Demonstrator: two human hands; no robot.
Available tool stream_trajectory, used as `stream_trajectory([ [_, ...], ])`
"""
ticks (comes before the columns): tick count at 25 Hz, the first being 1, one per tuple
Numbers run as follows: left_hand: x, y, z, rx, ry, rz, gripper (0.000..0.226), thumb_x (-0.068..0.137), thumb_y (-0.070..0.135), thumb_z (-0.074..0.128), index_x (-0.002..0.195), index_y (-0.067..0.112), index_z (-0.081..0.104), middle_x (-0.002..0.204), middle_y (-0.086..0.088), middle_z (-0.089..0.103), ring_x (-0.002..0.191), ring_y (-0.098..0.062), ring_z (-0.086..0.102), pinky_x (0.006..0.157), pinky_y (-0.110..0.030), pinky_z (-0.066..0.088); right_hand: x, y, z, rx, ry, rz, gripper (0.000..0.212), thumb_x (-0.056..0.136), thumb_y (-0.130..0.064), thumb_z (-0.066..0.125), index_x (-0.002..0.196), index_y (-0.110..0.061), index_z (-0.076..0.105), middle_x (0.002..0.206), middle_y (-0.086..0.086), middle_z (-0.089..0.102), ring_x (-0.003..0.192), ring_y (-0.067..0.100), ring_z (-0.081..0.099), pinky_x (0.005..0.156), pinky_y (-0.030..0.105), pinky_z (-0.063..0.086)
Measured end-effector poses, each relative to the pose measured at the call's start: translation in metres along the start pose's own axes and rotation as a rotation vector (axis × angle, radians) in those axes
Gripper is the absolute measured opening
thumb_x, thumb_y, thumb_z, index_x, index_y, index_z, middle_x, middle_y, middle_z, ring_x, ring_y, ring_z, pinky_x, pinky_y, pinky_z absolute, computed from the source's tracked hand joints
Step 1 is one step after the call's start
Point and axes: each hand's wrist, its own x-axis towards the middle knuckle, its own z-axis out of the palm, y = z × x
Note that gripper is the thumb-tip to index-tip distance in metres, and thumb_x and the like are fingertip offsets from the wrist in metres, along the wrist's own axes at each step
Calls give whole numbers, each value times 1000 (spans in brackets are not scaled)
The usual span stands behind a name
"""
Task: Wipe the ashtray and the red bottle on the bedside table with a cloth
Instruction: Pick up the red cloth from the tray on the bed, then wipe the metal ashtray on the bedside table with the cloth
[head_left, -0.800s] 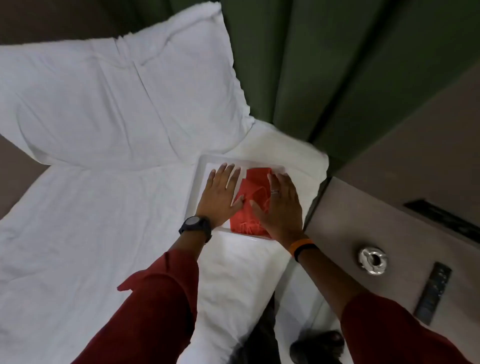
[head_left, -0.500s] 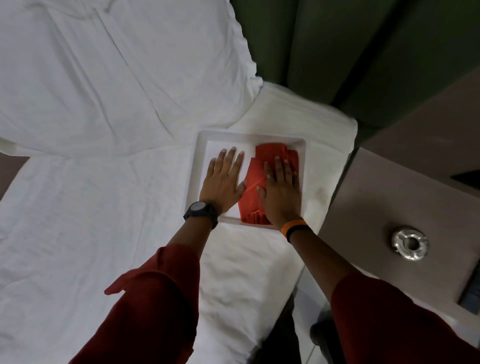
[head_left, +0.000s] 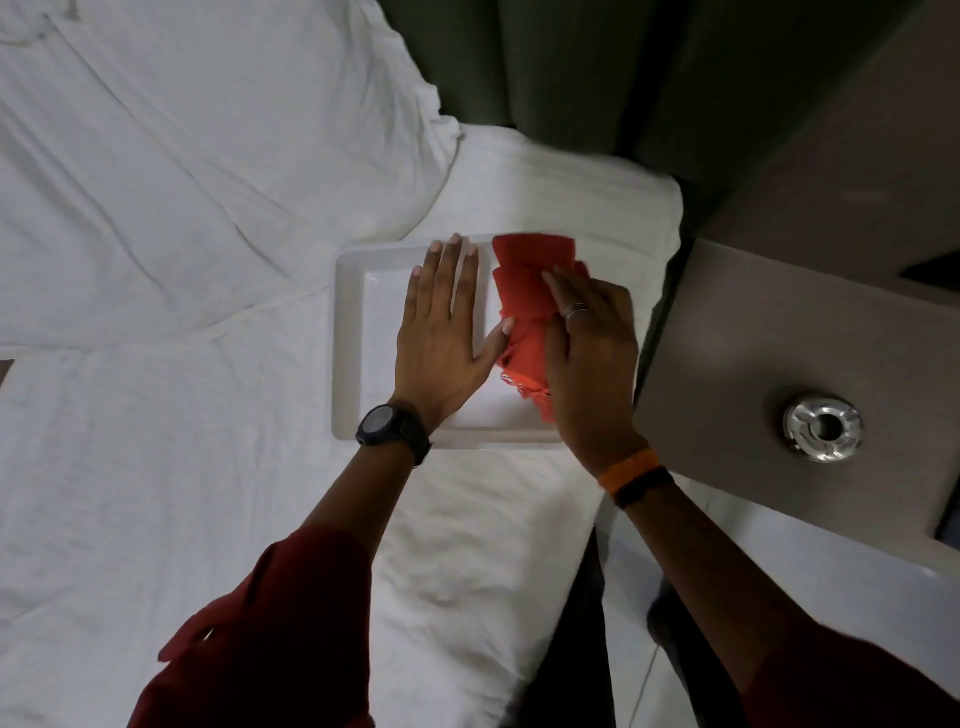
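Pressing flat on white tray (head_left: 345, 343) on bed (head_left: 156, 467) with left hand (head_left: 441, 332), fingers straight, nothing held; covering red cloth (head_left: 524, 280) in tray with right hand (head_left: 587, 358), grip unclear. Ashtray (head_left: 823, 427) on table (head_left: 753, 338), well apart from cloth; red bottle unseen. Fits either fetching cloth or returning it

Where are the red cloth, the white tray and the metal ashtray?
red cloth (head_left: 524, 280), head view, upper folded part.
white tray (head_left: 345, 353), head view, left rim.
metal ashtray (head_left: 797, 423), head view, shiny ring.
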Motion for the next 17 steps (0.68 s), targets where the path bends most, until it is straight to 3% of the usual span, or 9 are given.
stream_trajectory([
  [3,14,60,0,-38,25,121,82,97,61,40,157,9,18,166,-14,19,156,-30,12,129,-45,12,-12,34,-56,68,139,89,45,98,-24,42,135,-5,58,135,18,61,124,33,57,110,40,46],
  [6,22,124,13,-55,31,256,83,98,64,35,155,5,22,165,-16,21,156,-31,14,129,-47,14,-28,90,-101,51,193,211,39,99,-7,48,137,-9,56,134,19,58,124,13,51,112,15,37],
  [7,22,145,21,-67,16,299,83,99,64,35,155,5,22,165,-16,21,156,-31,13,129,-46,14,-36,110,-113,29,185,254,42,98,-2,49,139,-10,55,135,18,57,125,11,49,113,15,36],
  [10,12,224,67,-128,-80,433,83,99,64,33,155,4,20,165,-14,21,156,-28,13,129,-44,15,-69,194,-150,-48,147,385,45,98,3,50,141,-10,52,138,19,55,131,31,50,116,41,41],
  [15,-5,298,177,-156,-382,488,77,96,31,61,155,0,21,164,-20,20,154,-34,16,128,-45,18,-127,326,-171,-176,84,513,49,92,9,54,140,-1,50,136,27,56,126,45,50,106,50,48],
  [17,-3,315,219,-126,-467,512,75,93,15,61,155,0,21,165,-19,18,155,-34,14,129,-42,16,-142,371,-169,-178,57,534,57,87,12,58,142,-1,48,139,28,53,129,48,47,105,57,48],
])
